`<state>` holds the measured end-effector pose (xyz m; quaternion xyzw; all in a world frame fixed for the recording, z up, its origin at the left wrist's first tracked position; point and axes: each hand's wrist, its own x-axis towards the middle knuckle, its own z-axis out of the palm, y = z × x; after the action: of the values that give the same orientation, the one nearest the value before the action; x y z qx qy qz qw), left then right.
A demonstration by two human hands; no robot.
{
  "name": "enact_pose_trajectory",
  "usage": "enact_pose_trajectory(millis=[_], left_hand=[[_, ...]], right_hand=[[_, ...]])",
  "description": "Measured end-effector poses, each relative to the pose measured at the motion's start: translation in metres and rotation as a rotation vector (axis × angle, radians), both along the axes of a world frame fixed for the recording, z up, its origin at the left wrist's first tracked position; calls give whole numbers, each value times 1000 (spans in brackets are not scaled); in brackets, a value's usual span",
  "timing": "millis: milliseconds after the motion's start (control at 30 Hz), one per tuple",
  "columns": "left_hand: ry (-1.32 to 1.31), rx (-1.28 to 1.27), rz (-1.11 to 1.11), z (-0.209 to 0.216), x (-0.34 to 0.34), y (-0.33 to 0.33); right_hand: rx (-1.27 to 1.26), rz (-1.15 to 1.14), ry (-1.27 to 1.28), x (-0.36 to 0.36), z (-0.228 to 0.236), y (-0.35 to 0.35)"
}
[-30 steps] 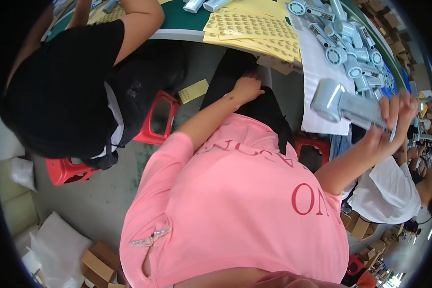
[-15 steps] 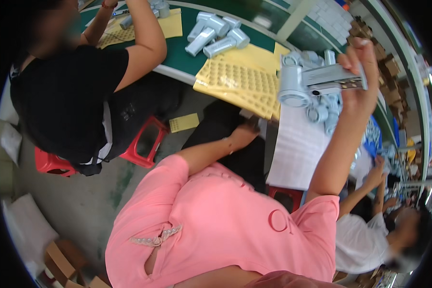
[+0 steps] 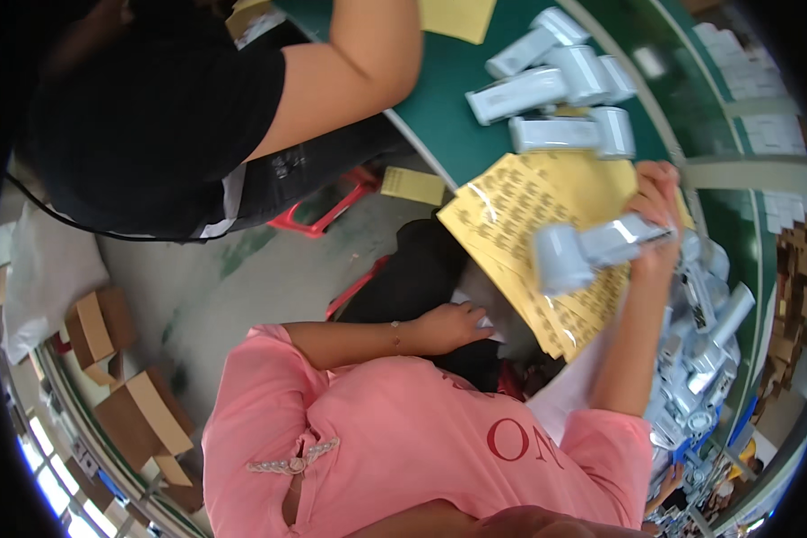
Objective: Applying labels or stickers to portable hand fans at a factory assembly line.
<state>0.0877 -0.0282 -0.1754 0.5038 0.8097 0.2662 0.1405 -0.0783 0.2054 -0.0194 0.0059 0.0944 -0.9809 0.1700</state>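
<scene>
My right hand [image 3: 657, 215] is closed around the flat arm of a pale blue-grey plastic housing [image 3: 560, 258], holding it above the yellow sticker sheets [image 3: 502, 202]. The housing's round cylindrical head points left, and the picture is slightly blurred there. Low over my dark-clothed lap, my left hand [image 3: 453, 328] has its fingers curled round a small whitish thing [image 3: 485, 323], mostly hidden by the fingers. Several similar housings [image 3: 516, 95] lie on the green table [image 3: 448, 108] beyond the sheets.
A heap of pale housings [image 3: 699, 359] lies to the right, beside my right forearm. At the left a co-worker in black [image 3: 161, 134] sits with one arm on the table. A red stool [image 3: 309, 220], cardboard boxes [image 3: 143, 412] and a yellow sheet [image 3: 412, 186] are lower down.
The view has swung to the right. My right hand has lowered the housing from above the heap to over the yellow sheets and turned it. My left hand stays near my lap.
</scene>
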Motion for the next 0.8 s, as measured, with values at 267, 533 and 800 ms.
enact_pose_trajectory(millis=[267,533,800], left_hand=[[-1389,856,650,-144,-131,-98],[-391,-382,1114,-383,-230,-102],[-178,-565,1071,-476,-354,-83]], right_hand=[[-94,-130,-2,-9,-29,-2],[62,-355,-43,-13,-50,2],[105,-365,113,-11,-61,11]])
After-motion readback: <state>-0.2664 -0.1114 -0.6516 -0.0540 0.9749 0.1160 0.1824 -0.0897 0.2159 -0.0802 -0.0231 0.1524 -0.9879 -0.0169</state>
